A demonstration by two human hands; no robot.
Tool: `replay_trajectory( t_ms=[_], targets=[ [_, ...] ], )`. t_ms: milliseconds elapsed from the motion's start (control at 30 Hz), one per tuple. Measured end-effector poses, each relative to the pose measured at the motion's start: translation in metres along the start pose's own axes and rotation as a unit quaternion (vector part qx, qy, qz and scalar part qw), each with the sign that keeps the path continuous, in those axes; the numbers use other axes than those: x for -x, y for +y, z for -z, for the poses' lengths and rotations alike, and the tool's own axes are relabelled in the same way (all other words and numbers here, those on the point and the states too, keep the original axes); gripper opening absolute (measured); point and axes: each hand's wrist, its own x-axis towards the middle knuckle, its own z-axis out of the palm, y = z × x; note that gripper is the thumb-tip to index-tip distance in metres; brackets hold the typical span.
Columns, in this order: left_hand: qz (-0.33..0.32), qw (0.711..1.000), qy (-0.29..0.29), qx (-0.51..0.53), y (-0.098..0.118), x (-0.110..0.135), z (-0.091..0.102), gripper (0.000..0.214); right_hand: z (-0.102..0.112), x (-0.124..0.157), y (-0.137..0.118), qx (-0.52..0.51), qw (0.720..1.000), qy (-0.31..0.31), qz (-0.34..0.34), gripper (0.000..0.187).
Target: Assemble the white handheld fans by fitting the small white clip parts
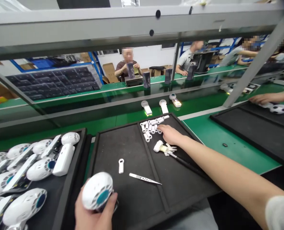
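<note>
My left hand (95, 217) is wrapped round a white egg-shaped housing (97, 188) with grey slots and a blue round window, held above the front of the black tray (122, 140). My right hand (170, 134) reaches to the back of that tray, its fingertips drawn together at a pile of small white plastic frames (152, 124). What lies between those fingertips is hidden. One loose white frame (121, 166) lies in the left section, near white tweezers (145, 179) with a row of holes. Below my right hand lies a brush-like tool (165, 148) with a white wrapped head and dark handle.
A left tray (80, 153) holds several similar white housings (40, 169). White devices (146, 108), some lit, sit on the green conveyor beyond. At right, another person's hand (266, 98) is near a football-patterned piece (279, 109). A metal beam (132, 27) crosses overhead.
</note>
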Motion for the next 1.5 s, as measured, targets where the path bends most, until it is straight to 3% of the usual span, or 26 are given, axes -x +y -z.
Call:
replay_trajectory(
  t_ms=[100, 200, 333, 500, 633, 767, 833, 933, 1067, 1133, 1200, 1333, 1500],
  targets=[
    [0.042, 0.998, -0.047, -0.004, 0.004, -0.002, -0.018, 0.06, 0.003, -0.012, 0.01, 0.031, 0.999, -0.022, 0.022, 0.057],
    [0.074, 0.994, -0.076, 0.022, 0.007, -0.001, -0.019, 0.057, 0.009, -0.008, 0.013, 0.058, 0.996, -0.048, 0.047, 0.046],
    [0.096, 0.984, -0.08, 0.124, 0.008, 0.0, -0.018, 0.064, 0.013, -0.002, 0.019, 0.061, 0.99, -0.082, 0.095, 0.042],
    [0.093, 0.976, -0.102, 0.169, 0.014, 0.006, -0.017, 0.075, 0.01, 0.001, 0.03, 0.013, 0.986, -0.09, 0.137, 0.042],
    [0.144, 0.944, -0.112, 0.276, 0.027, 0.011, -0.013, 0.07, 0.009, 0.005, 0.039, -0.056, 0.994, -0.054, 0.08, 0.031],
    [0.175, 0.906, -0.116, 0.366, 0.038, 0.017, -0.008, 0.059, 0.012, 0.02, 0.036, -0.173, 0.984, 0.017, -0.04, 0.037],
    [0.178, 0.889, -0.142, 0.396, 0.043, 0.023, -0.006, 0.055, 0.017, 0.035, 0.023, -0.332, 0.936, 0.03, -0.112, 0.029],
    [0.172, 0.872, -0.198, 0.413, 0.05, 0.033, -0.007, 0.058, 0.026, 0.063, -0.01, -0.55, 0.813, 0.001, -0.192, 0.026],
    [0.182, 0.863, -0.254, 0.397, 0.059, 0.044, -0.023, 0.084, 0.03, 0.103, -0.057, -0.699, 0.657, -0.086, -0.269, 0.047],
    [0.187, 0.864, -0.273, 0.379, 0.064, 0.048, -0.037, 0.098, 0.028, 0.12, -0.075, -0.728, 0.612, -0.104, -0.291, 0.051],
    [0.18, 0.878, -0.286, 0.339, 0.071, 0.052, -0.05, 0.104, 0.023, 0.136, -0.088, -0.729, 0.606, -0.107, -0.299, 0.051],
    [0.142, 0.907, -0.316, 0.239, 0.084, 0.061, -0.069, 0.11, 0.009, 0.163, -0.105, -0.715, 0.622, -0.101, -0.303, 0.052],
    [0.083, 0.915, -0.34, 0.201, 0.091, 0.07, -0.077, 0.11, -0.003, 0.178, -0.118, -0.637, 0.708, 0.0, -0.303, 0.045]
  ],
)
